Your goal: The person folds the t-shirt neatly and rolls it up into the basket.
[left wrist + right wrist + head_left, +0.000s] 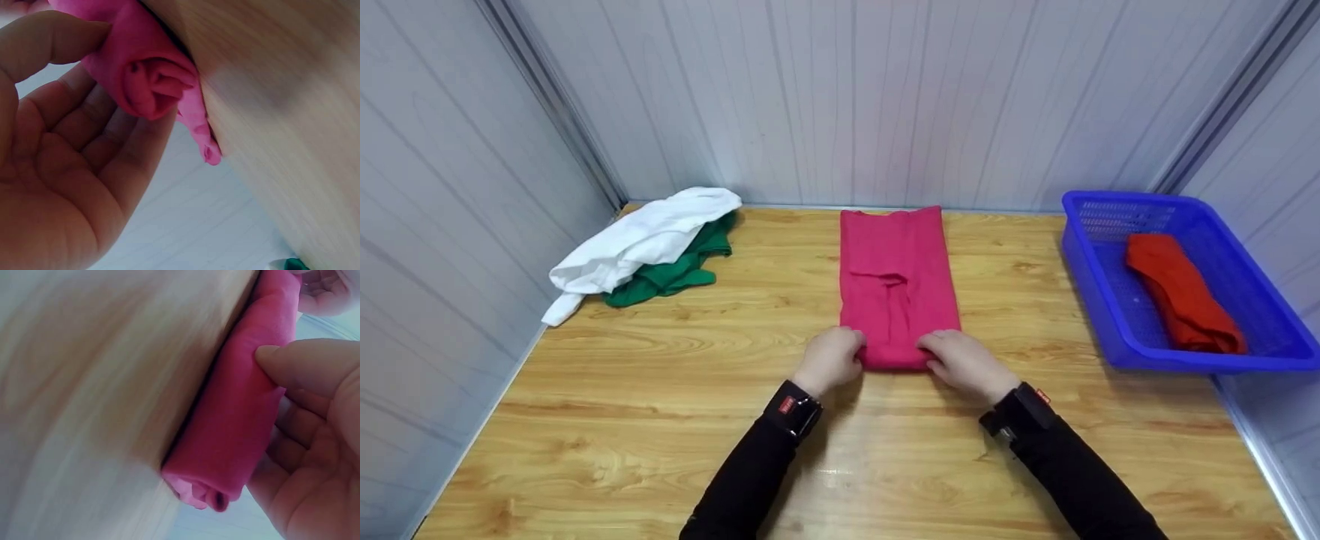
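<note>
A pink garment point(896, 247), folded into a long strip, lies on the wooden table with its near end rolled up. My left hand point(831, 360) grips the left end of that roll; in the left wrist view the thumb lies on top of the pink roll point(146, 84), fingers on its far side, and the coiled layers show at its end. At the right end my right hand point(969, 364) holds the roll. The right wrist view shows the thumb pressed on the pink cloth point(230, 405), with fingers curled around the other side.
A blue plastic basket point(1125, 356) stands at the right with a folded orange garment point(1181, 292) inside. On the left, a white garment point(645, 240) lies crumpled over a green one point(667, 281). Pale panel walls point(825, 105) enclose the wooden table point(660, 450) at back and sides.
</note>
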`<state>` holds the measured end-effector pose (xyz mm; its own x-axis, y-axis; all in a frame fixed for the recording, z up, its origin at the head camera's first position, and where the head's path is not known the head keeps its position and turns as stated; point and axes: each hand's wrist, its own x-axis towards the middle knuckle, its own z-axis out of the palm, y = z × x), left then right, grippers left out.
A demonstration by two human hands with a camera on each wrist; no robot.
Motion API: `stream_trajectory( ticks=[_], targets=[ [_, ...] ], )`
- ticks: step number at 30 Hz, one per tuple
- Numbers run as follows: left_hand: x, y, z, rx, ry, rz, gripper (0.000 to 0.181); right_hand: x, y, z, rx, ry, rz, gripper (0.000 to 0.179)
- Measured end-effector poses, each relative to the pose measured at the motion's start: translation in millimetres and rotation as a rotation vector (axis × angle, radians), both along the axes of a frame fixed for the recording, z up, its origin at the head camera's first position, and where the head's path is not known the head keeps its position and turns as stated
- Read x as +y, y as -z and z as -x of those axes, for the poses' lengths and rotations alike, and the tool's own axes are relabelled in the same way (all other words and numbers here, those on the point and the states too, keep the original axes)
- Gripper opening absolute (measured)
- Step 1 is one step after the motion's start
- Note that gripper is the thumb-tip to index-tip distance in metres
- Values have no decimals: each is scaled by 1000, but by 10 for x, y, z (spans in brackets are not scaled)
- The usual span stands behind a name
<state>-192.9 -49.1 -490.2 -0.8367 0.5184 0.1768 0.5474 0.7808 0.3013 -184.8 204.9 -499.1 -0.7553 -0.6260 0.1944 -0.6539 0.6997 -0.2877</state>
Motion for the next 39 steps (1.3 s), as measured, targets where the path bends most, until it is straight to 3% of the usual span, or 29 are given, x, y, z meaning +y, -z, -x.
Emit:
stream_trajectory(
  ticks=[10,19,23,39],
  targets=[
    [-25,2,84,-147,19,-64,12,-5,-18,24,-71,13,-10,21],
    [11,18,137,-237,-26,-51,17,-1,8,79,-159,42,1,23],
    [18,27,164,-238,-26,-37,16,4,6,97,-202,56,10,24],
    [21,39,216,-205,-26,-19,11,22,23,147,-190,33,22,18]
  ],
)
